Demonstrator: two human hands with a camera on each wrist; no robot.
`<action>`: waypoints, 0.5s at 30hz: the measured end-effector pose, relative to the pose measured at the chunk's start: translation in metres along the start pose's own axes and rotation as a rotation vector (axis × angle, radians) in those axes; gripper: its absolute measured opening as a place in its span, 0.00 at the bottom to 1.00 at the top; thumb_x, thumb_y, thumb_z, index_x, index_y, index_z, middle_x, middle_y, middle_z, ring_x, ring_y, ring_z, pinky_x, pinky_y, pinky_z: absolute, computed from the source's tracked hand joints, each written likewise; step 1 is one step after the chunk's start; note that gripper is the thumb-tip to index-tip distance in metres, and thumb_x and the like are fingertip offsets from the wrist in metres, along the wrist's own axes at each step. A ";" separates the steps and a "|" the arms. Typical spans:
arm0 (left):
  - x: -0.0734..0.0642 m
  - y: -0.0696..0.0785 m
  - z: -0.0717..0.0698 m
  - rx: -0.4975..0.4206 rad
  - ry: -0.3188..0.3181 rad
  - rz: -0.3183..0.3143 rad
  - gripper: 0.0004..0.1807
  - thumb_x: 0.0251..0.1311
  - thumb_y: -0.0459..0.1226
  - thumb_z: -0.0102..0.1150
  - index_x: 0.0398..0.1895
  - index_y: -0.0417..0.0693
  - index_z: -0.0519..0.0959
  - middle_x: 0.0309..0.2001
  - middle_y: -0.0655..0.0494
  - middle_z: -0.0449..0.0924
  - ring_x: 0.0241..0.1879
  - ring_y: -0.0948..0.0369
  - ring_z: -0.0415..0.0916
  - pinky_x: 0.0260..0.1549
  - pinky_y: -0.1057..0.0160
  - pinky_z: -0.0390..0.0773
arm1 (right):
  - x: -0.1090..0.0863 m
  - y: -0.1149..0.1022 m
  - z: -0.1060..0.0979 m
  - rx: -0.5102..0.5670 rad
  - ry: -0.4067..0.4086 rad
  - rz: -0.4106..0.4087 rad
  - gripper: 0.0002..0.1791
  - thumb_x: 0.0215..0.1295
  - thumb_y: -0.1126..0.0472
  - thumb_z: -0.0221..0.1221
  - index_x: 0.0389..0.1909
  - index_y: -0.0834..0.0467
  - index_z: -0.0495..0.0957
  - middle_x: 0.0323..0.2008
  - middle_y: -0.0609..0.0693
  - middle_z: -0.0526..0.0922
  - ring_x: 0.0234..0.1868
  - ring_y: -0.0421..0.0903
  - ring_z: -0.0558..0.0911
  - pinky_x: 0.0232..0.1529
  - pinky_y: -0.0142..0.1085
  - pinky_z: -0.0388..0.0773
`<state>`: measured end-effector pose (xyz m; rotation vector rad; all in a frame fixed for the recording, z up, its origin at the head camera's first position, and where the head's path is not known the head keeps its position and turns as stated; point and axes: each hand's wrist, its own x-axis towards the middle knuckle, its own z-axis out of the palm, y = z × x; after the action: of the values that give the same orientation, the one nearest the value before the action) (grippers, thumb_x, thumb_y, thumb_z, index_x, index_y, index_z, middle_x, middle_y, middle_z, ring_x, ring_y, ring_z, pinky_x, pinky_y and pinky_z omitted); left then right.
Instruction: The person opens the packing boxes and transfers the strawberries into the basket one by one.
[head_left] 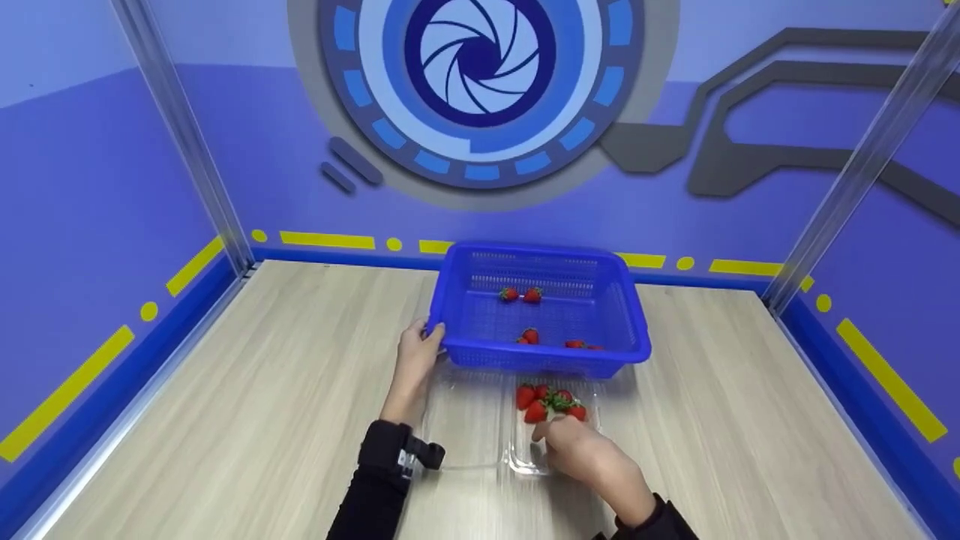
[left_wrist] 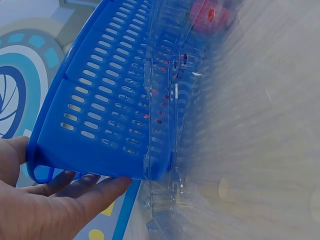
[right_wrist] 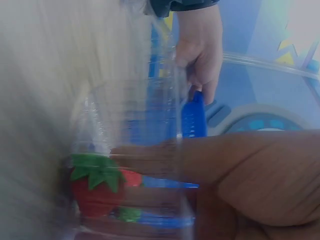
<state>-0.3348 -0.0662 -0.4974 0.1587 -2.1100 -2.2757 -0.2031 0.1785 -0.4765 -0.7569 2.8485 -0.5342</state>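
My left hand (head_left: 417,352) grips the front left corner of a blue plastic basket (head_left: 540,358) by its rim, thumb on top and fingers beneath in the left wrist view. Several strawberries (head_left: 531,295) lie inside the basket. In front of it, a clear plastic clamshell box (head_left: 529,469) lies unfolded. Its right half holds a cluster of strawberries (head_left: 535,411). Over that half, my right hand (head_left: 589,454) reaches down with spread fingers. Close to these fingertips in the right wrist view is a strawberry (right_wrist: 97,192) with green leaves; whether they touch it is hard to see.
The pale wooden table (head_left: 300,390) stretches to both sides of the basket and box. Behind stands a blue printed wall (head_left: 480,225), close to the basket's back edge. Side panels with metal posts (head_left: 847,172) bound the table left and right.
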 end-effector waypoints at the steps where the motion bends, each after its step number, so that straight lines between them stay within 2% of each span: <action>1: 0.000 0.000 0.000 -0.002 -0.001 0.006 0.21 0.76 0.35 0.49 0.66 0.32 0.71 0.55 0.34 0.79 0.44 0.55 0.81 0.53 0.45 0.79 | 0.001 0.001 0.000 0.003 -0.002 -0.002 0.13 0.51 0.76 0.64 0.40 0.67 0.84 0.37 0.60 0.87 0.41 0.59 0.85 0.40 0.44 0.83; 5: 0.001 0.001 0.000 -0.027 -0.013 0.016 0.20 0.76 0.34 0.49 0.65 0.32 0.72 0.53 0.33 0.79 0.42 0.55 0.81 0.53 0.43 0.78 | 0.003 0.007 0.000 0.017 0.013 -0.051 0.14 0.48 0.75 0.72 0.38 0.67 0.84 0.32 0.55 0.86 0.34 0.50 0.83 0.36 0.39 0.81; 8: 0.001 0.000 0.000 -0.029 -0.015 0.010 0.19 0.76 0.34 0.49 0.64 0.32 0.73 0.53 0.32 0.79 0.42 0.55 0.81 0.53 0.42 0.78 | 0.003 0.010 0.001 0.042 0.029 -0.063 0.10 0.45 0.76 0.72 0.29 0.66 0.82 0.23 0.48 0.79 0.26 0.41 0.73 0.28 0.34 0.72; 11: 0.000 -0.001 0.000 -0.020 -0.009 0.009 0.20 0.76 0.34 0.49 0.65 0.32 0.72 0.53 0.32 0.79 0.42 0.55 0.81 0.53 0.43 0.78 | 0.003 0.012 0.003 0.064 0.050 -0.039 0.10 0.41 0.77 0.69 0.20 0.63 0.78 0.18 0.43 0.71 0.23 0.38 0.65 0.25 0.32 0.65; 15: -0.001 -0.001 0.000 -0.019 -0.012 0.006 0.20 0.76 0.34 0.49 0.64 0.32 0.73 0.53 0.31 0.79 0.42 0.56 0.81 0.53 0.42 0.78 | 0.002 0.015 0.005 0.062 0.074 -0.020 0.10 0.38 0.77 0.69 0.15 0.61 0.79 0.16 0.44 0.76 0.22 0.36 0.66 0.24 0.32 0.67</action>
<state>-0.3339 -0.0658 -0.4985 0.1382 -2.0907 -2.2983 -0.2105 0.1879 -0.4870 -0.7711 2.8790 -0.6638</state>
